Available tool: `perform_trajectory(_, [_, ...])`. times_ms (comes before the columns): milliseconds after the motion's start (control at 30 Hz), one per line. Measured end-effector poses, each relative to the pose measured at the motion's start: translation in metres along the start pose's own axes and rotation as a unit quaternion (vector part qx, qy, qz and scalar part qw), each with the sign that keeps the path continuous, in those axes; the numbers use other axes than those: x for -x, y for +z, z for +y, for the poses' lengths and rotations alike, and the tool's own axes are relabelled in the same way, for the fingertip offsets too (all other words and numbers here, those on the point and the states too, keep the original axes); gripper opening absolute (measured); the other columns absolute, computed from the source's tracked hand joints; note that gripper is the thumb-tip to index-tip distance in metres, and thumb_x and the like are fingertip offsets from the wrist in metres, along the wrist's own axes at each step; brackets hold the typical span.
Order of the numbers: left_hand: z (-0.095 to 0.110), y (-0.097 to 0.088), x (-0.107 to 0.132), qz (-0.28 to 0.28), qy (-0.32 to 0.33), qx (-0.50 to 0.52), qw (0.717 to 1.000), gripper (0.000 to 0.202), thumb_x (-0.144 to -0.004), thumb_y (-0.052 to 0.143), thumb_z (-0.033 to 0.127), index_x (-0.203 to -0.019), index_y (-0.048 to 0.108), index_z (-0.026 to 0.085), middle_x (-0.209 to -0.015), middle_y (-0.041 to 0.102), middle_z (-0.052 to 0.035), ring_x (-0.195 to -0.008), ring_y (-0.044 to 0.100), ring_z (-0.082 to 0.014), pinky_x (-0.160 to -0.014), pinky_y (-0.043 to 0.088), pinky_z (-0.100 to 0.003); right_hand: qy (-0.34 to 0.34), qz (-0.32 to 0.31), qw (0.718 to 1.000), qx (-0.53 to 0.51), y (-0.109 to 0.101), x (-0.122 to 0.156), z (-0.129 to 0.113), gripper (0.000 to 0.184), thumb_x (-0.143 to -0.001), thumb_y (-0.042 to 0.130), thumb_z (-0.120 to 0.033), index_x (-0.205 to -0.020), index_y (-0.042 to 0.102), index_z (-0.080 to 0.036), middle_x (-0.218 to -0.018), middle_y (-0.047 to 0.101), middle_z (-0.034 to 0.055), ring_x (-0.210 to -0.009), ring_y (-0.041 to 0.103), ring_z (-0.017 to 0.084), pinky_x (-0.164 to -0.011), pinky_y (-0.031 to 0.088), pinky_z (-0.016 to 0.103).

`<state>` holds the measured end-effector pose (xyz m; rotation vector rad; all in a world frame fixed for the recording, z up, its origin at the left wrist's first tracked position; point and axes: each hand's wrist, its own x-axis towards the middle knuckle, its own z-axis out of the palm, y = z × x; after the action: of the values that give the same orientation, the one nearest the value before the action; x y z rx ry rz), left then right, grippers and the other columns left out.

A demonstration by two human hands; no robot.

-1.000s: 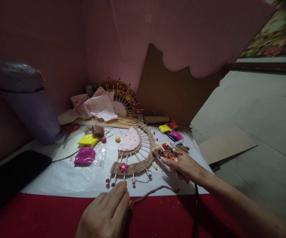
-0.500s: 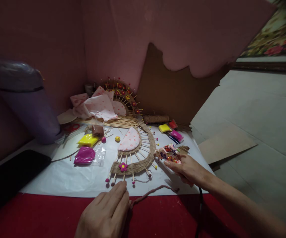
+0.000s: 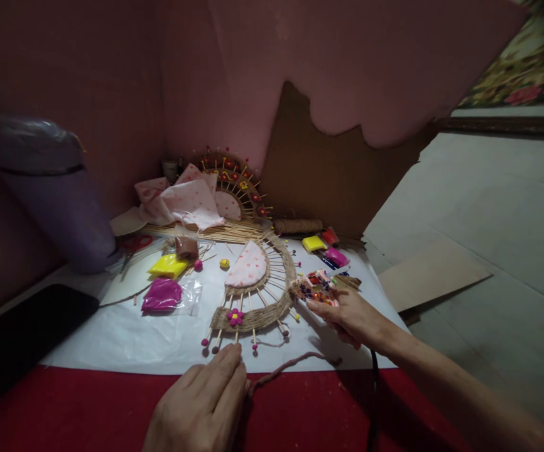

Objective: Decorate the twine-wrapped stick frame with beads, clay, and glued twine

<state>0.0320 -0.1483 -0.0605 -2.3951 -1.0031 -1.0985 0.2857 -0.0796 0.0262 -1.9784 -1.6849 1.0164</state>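
Note:
My left hand (image 3: 201, 405) lies palm down on the red cloth (image 3: 88, 411), fingers close together, pressing on the end of a jute cord (image 3: 291, 363). Just beyond its fingertips sits a half-round craft piece (image 3: 257, 289) of jute, wooden sticks and pink dotted fabric, on white paper (image 3: 125, 336). My right hand (image 3: 350, 317) is closed round a small clear packet of coloured beads (image 3: 314, 289), held beside the craft piece's right edge.
Pink clay (image 3: 161, 295) and yellow clay (image 3: 168, 265) lie left of the piece. A finished craft (image 3: 234, 182), pink fabric (image 3: 184, 201), a stick bundle (image 3: 225, 232) and a twine spool (image 3: 297, 225) sit behind. A purple bin (image 3: 50, 188) stands left, cardboard (image 3: 429, 273) right.
My right hand shifted the bead packet slightly to the right and then back toward the craft piece. My left hand has stayed put.

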Motion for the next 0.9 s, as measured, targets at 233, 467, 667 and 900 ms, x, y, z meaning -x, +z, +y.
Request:
perform_trajectory(233, [-0.001,0.002,-0.004,-0.002,-0.002,0.003,1.000,0.021,-0.084,0.048,0.009,-0.092,0.068,0.011,-0.101,0.070,-0.0156,-0.087,0.067,-0.0250,-0.065,0.054,-0.032,0.005,0.027,0.999,0.024,0.002,-0.003,-0.001,0.034,-0.074,0.059,-0.050,-0.064,0.051,-0.019,-0.043,0.043,-0.0050,-0.037,0.041,0.010,-0.037,0.029,0.023])
perform_trajectory(467, [-0.001,0.000,0.000,0.002,0.004,0.009,1.000,0.022,-0.084,0.047,0.008,-0.091,0.068,0.010,-0.099,0.071,-0.0161,-0.086,0.068,-0.0258,-0.063,0.055,-0.033,0.008,-0.008,1.000,0.007,-0.001,-0.004,0.006,0.036,-0.077,0.055,-0.051,-0.062,0.041,-0.021,-0.041,0.038,-0.0073,-0.032,0.038,0.008,-0.032,0.027,0.021])
perform_trajectory(667, [0.001,0.002,-0.001,0.000,0.006,0.008,1.000,0.023,-0.083,0.047,0.007,-0.092,0.068,0.010,-0.100,0.071,-0.0162,-0.086,0.068,-0.0260,-0.063,0.056,-0.034,0.013,-0.024,1.000,-0.010,-0.002,-0.003,0.010,0.034,-0.078,0.054,-0.050,-0.068,0.042,-0.021,-0.041,0.039,-0.0084,-0.028,0.037,0.007,-0.028,0.026,0.019])
perform_trajectory(900, [0.000,0.001,-0.001,-0.006,0.005,0.008,1.000,0.022,-0.084,0.048,0.008,-0.093,0.068,0.010,-0.101,0.070,-0.0167,-0.086,0.068,-0.0264,-0.063,0.056,-0.034,0.018,-0.029,0.999,-0.008,-0.004,0.000,0.013,0.034,-0.078,0.055,-0.049,-0.066,0.040,-0.021,-0.041,0.039,-0.0086,-0.028,0.037,0.007,-0.028,0.026,0.019])
